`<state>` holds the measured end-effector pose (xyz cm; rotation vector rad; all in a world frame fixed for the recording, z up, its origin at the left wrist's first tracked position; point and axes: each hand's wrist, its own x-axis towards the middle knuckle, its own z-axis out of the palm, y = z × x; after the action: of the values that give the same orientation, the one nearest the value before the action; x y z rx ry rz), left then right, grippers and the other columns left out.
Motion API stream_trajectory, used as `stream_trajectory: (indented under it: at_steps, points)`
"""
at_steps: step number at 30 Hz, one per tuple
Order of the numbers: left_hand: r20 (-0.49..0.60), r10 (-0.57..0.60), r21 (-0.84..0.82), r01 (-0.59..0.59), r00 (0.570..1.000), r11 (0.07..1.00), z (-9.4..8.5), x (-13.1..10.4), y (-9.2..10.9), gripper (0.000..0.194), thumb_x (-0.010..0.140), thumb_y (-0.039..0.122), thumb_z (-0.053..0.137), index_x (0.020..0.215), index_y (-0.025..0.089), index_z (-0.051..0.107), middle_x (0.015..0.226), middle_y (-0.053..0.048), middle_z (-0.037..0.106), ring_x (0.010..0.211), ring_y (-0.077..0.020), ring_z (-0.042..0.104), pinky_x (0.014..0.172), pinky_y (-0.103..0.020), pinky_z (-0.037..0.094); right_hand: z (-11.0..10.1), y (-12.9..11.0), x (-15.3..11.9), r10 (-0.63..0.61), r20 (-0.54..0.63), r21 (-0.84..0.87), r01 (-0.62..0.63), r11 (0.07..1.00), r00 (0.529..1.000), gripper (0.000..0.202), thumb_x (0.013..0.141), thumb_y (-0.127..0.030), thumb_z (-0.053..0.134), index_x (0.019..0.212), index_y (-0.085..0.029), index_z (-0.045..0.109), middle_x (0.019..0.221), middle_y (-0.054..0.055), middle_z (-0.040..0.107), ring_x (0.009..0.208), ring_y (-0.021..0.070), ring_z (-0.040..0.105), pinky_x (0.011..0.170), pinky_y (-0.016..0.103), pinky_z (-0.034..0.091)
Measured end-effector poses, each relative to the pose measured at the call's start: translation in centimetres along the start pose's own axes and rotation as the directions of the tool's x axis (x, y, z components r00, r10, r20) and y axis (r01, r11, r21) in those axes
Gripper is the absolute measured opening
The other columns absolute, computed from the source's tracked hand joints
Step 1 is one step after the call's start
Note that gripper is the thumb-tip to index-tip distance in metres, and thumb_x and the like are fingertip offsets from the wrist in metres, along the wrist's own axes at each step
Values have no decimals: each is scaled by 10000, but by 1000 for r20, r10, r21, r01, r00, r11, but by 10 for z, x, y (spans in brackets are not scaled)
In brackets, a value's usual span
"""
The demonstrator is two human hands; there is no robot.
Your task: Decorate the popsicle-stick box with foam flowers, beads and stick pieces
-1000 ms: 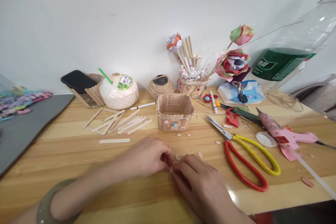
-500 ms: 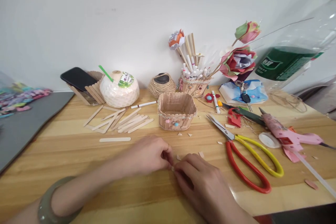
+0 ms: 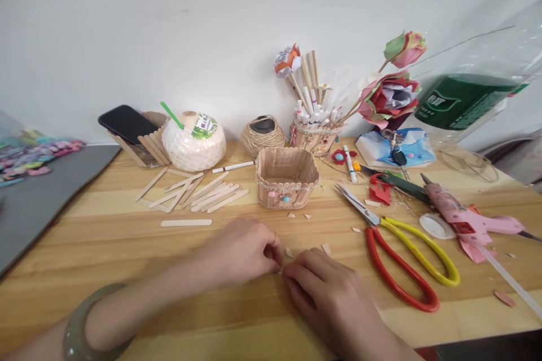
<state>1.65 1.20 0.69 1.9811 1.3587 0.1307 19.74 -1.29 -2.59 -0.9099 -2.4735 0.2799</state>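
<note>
Both hands meet low over the wooden table (image 3: 178, 316), fingertips nearly touching. My left hand (image 3: 252, 251) is closed in a pinch, and a tiny pale bit barely shows at its fingertips. My right hand (image 3: 326, 287) is closed too, fingers curled and pressed together beside that same spot; whatever it holds is hidden. Just beyond them stands a small box made of craft sticks (image 3: 288, 180), its front trimmed with cord and pink and blue beads. Small wood scraps (image 3: 325, 249) lie near my right fingers.
Scissors (image 3: 381, 237) with red and yellow handles lie right, beside a pink glue gun (image 3: 470, 217). Loose craft sticks (image 3: 220, 194) are spread at left. Behind stand a coconut (image 3: 192, 144), a twine ball (image 3: 262, 138), a marker holder (image 3: 315, 138) and a large bottle (image 3: 466, 101).
The view has shifted very slightly, so everything sits a little to the right. Both hands keep nearly the same pose, fingertips together; the pale bit between them shows less.
</note>
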Motion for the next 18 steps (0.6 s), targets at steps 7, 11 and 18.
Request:
stream_trajectory:
  at_steps: [7,11,18]
  points:
    - [-1,43,24,-43,999,999,0,0,-2,264,679,157,507,794,247,727,792,-8,728,725,-174,623,634,-252,418,-6,1,1,60,39,105,-64,992,997,215,849,-109,442,798,-185,637,724,32,626,647,149,594,557,248,475]
    - [6,63,-66,-62,998,996,-5,0,-5,245,729,200,509,856,239,715,821,4,730,728,-154,629,645,-233,425,-11,6,-5,131,-35,190,-122,974,991,205,859,-114,431,827,-182,621,754,40,625,665,143,599,577,240,490]
    - [-34,73,-54,-75,997,996,-20,0,-8,194,758,234,522,837,218,699,821,10,721,751,-150,613,641,-221,412,-7,3,-13,77,-8,49,-77,996,997,204,864,-134,446,886,-213,633,731,29,606,650,154,578,640,292,498]
